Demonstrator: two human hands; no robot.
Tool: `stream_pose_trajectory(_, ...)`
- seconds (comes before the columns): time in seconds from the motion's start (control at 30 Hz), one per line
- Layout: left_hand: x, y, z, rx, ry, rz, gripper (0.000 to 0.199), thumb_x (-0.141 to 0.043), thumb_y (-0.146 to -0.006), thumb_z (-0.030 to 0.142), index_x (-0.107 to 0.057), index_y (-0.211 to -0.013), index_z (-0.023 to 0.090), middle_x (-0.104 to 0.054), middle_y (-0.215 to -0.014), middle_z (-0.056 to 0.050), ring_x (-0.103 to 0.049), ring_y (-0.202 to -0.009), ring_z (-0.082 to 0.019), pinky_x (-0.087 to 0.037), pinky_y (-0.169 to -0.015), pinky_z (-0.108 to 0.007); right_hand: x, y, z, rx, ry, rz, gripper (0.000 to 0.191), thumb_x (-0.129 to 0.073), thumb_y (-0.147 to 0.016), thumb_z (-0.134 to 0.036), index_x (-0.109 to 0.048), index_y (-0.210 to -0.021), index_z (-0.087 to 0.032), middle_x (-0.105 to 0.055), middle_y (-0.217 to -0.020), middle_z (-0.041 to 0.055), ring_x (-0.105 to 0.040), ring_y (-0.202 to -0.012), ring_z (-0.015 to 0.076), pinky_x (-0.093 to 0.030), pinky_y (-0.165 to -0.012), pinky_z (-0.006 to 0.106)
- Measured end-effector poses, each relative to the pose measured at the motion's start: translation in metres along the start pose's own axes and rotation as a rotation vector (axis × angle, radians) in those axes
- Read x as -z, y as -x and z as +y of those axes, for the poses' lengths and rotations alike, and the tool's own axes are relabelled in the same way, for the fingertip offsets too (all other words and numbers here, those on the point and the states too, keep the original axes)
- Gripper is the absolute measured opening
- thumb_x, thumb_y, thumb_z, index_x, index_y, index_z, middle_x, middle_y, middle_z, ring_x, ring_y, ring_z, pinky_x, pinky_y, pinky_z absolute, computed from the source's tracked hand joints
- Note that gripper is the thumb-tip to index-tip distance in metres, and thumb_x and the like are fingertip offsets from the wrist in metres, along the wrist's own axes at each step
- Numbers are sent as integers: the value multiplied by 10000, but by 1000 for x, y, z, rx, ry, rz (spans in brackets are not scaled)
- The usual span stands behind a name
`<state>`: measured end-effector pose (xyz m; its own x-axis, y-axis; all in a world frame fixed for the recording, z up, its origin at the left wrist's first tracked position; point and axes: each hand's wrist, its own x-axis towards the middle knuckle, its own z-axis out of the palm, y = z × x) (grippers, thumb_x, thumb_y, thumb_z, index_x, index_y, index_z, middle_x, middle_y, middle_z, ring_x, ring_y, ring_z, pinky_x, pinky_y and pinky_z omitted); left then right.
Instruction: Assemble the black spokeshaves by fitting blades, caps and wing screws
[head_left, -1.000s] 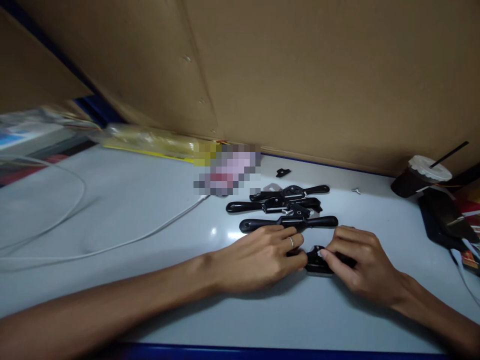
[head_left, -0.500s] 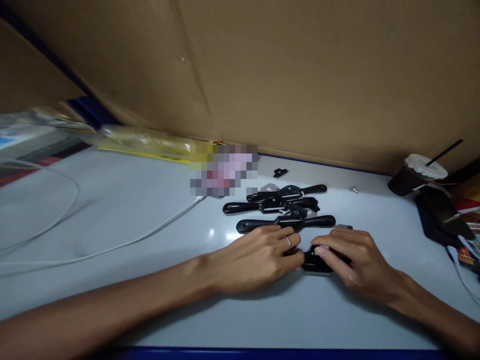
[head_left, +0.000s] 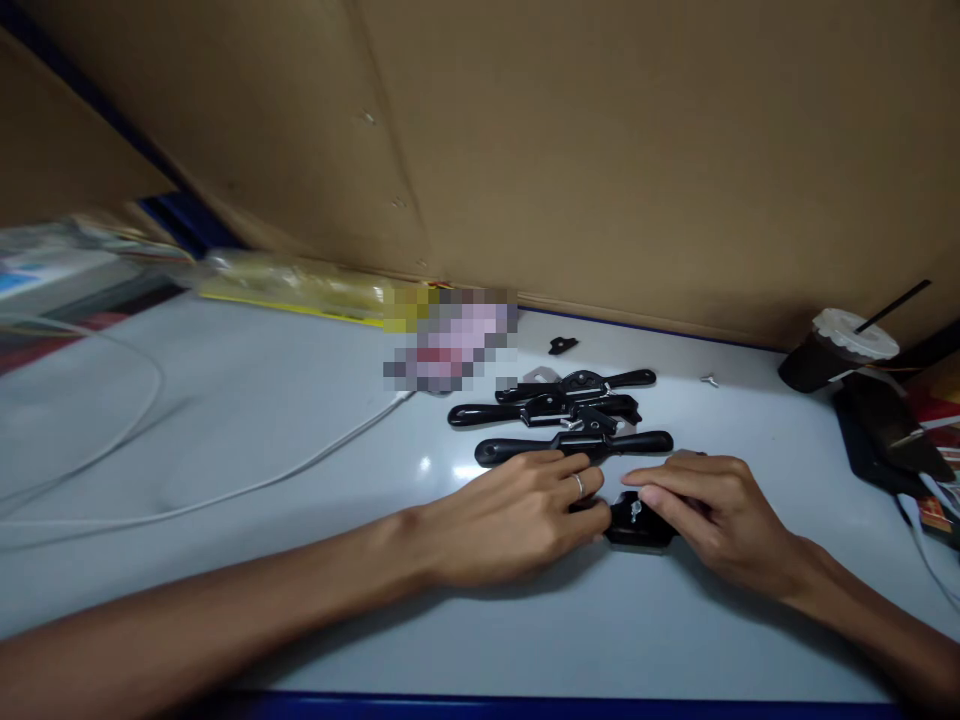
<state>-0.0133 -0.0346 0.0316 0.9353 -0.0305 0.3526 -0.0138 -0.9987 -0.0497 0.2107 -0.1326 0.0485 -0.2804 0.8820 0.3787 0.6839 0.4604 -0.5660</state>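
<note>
A black spokeshave [head_left: 628,532] lies low over the white table, with a silver wing screw [head_left: 636,510] showing on its middle. My left hand [head_left: 536,515], a ring on one finger, is closed around its left handle, which the fingers mostly hide. My right hand [head_left: 720,510] hovers at the right side of the tool, thumb and index finger apart just beside the wing screw. Its other fingers are partly hidden. Just beyond my hands lie more spokeshaves: a near one [head_left: 517,450], a middle one [head_left: 484,413] and a far one [head_left: 634,378].
A small black cap piece [head_left: 562,345] and a loose screw [head_left: 709,380] lie farther back. At right stand a lidded drink cup [head_left: 817,355] and a dark phone-like object [head_left: 862,430]. A white cable [head_left: 322,455] crosses the left side. Cardboard [head_left: 600,150] walls the back.
My right thumb and index finger have moved slightly off the wing screw, so it now shows plainly. My left hand keeps its hold on the spokeshave.
</note>
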Motion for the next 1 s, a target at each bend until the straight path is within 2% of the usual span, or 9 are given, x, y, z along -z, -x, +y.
stream_pose_trajectory(0.1,-1,0,0,5,8,4,217,-496,-1013,141,-570,-814,186,-597,-816,-17,-532,-691,-165,-419,-582,-333,1,0,-1,-6,1,50,501,-529,-1028,-234,-496,-531,-181,-432,-508,-54,-390,-468,69,-320,-500,240)
stream_pose_trajectory(0.2,-2,1,0,9,6,5,207,-514,-1021,186,-567,-821,184,-599,-817,-16,-544,-700,-171,-430,-593,-334,4,-2,-3,-8,6,105,562,-519,-1029,-226,-346,-495,-187,-323,-499,-68,-309,-445,58,-269,-468,237)
stream_pose_trajectory(0.3,-2,1,0,26,-6,6,202,-531,-1030,256,-571,-847,180,-610,-824,-20,-561,-717,-178,-441,-603,-325,6,-1,0,43,99,103,548,-514,-1035,-230,-358,-511,-190,-315,-513,-67,-298,-463,67,-256,-480,252)
stream_pose_trajectory(0.47,1,-1,2,34,2,-16,210,-518,-1027,306,-591,-882,173,-625,-839,-32,-575,-727,-183,-466,-604,-320,17,2,12,223,318,-98,471,-517,-1048,-304,-543,-592,-186,-465,-560,-30,-378,-507,100,-272,-525,295)
stream_pose_trajectory(0.53,7,-2,-2,70,9,-35,265,-496,-1030,389,-614,-928,174,-645,-864,-45,-596,-751,-190,-496,-637,-323,25,1,16,255,384,-41,460,-515,-1049,-285,-545,-599,-190,-465,-554,-28,-377,-501,106,-265,-528,307)
stream_pose_trajectory(0.6,16,-1,-15,253,2,-52,301,-479,-1021,442,-630,-954,190,-675,-909,-52,-634,-811,-199,-530,-720,-332,32,-1,19,250,431,63,468,-516,-1046,-260,-510,-582,-199,-439,-538,-33,-357,-488,108,-255,-526,315)
stream_pose_trajectory(0.63,23,1,-25,483,-17,-64,298,-494,-1007,467,-632,-981,205,-691,-970,-52,-654,-877,-201,-540,-774,-328,35,-2,20,248,454,107,472,-519,-1044,-254,-493,-575,-203,-429,-532,-35,-348,-483,108,-248,-523,319)
stream_pose_trajectory(0.8,51,9,-102,1045,-218,-74,512,-460,-1041,444,-434,-1411,90,-684,-1147,-190,-673,-1031,-330,-553,-845,-468,38,-4,19,265,524,188,477,-521,-1040,-255,-488,-568,-203,-431,-522,-35,-347,-472,109,-226,-521,329)
stream_pose_trajectory(1.0,37,4,-159,1253,-199,-355,368,-638,-999,378,-595,-1293,162,-626,-1281,-102,-655,-1091,-240,-582,-921,-451,31,-3,19,291,518,178,479,-512,-1043,-258,-524,-569,-196,-464,-521,-27,-386,-468,109,-234,-518,329)
